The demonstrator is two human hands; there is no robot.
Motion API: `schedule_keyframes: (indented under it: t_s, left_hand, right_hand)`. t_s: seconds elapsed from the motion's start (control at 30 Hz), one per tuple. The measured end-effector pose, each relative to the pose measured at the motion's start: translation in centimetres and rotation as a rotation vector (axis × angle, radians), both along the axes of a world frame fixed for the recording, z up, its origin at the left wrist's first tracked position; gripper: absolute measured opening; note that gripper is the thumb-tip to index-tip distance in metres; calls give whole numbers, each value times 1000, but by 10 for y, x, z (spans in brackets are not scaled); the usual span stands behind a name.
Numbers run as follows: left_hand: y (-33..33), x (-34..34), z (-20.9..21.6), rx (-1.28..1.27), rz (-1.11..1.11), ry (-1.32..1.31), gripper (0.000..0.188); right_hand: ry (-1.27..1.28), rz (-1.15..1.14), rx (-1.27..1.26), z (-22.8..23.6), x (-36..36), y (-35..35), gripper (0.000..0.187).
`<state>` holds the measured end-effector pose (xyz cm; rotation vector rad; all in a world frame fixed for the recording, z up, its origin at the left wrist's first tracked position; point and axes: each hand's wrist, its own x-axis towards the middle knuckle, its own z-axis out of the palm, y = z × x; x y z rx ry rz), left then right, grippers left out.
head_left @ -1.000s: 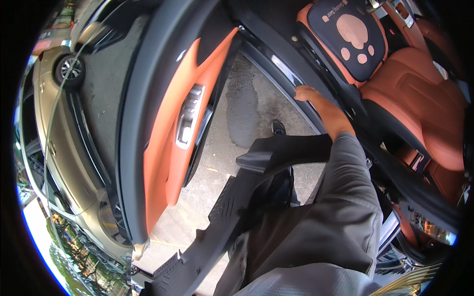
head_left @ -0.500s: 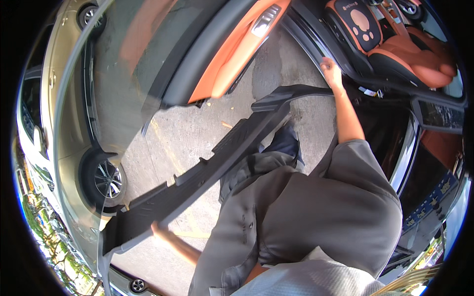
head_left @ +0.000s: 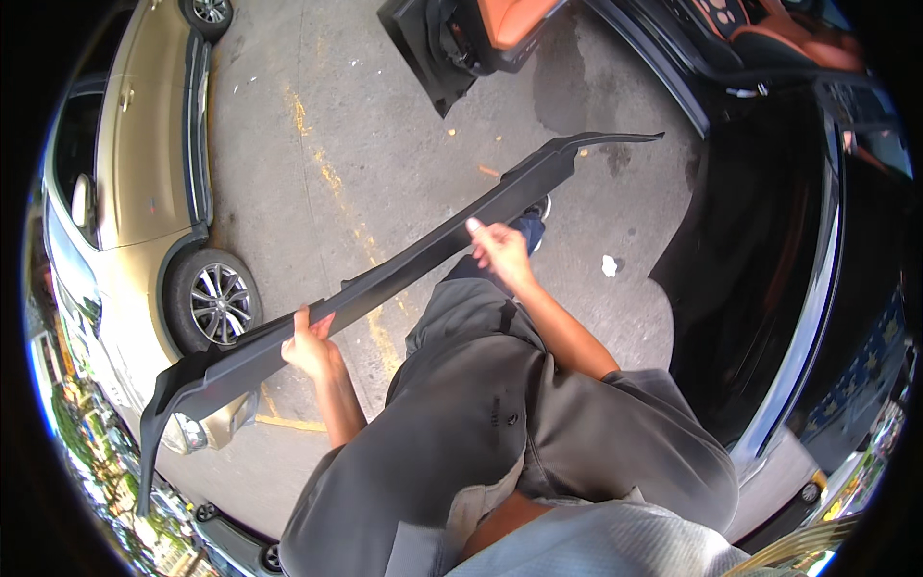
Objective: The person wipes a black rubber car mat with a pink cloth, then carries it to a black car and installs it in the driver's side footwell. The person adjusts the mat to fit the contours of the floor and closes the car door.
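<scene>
A long, black plastic car trim panel (head_left: 413, 264) stretches diagonally in front of me, from the lower left up to a thin curved tip at the upper right. My left hand (head_left: 312, 348) grips its lower edge towards the left end, the fingers partly hidden behind it. Farther along, my right hand (head_left: 500, 255) is closed at the panel's near edge, with one digit lying over its face. That hand is slightly blurred, and some of its fingers are curled out of sight.
A gold car (head_left: 144, 163) stands to the left. On the right is a black car (head_left: 760, 260), its door (head_left: 519, 24) with orange lining swung out ahead. The concrete ground (head_left: 385, 125) carries a worn yellow line and a white scrap (head_left: 610, 265).
My right hand has come away from the car's door sill to the panel. The view has shifted away from the open door. My left hand now shows its grip on the panel more plainly.
</scene>
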<state>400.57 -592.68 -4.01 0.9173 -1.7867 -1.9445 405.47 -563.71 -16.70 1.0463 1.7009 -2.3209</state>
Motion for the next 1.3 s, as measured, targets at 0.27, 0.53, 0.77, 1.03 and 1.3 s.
schedule_keyframes:
  t_s: [0.27, 0.53, 0.77, 1.03, 1.3]
  left_hand:
    - [-121, 55, 4, 56, -133, 56, 25]
    - [-275, 142, -31, 244, -544, 1, 20]
    - [-391, 182, -17, 268, -885, -166, 29]
    - [-445, 286, -38, 336, -1236, -156, 37]
    - [-517, 376, 21, -178, -1771, 209, 21]
  right_hand:
    - [-194, 166, -468, 61, 59, -200, 80]
    - [-238, -289, -490, 4, 140, -405, 36]
    - [-30, -800, -405, 12, 221, -540, 15]
    - [74, -1033, -285, 8, 364, -594, 17]
    - [226, -1192, -162, 28, 535, -599, 16]
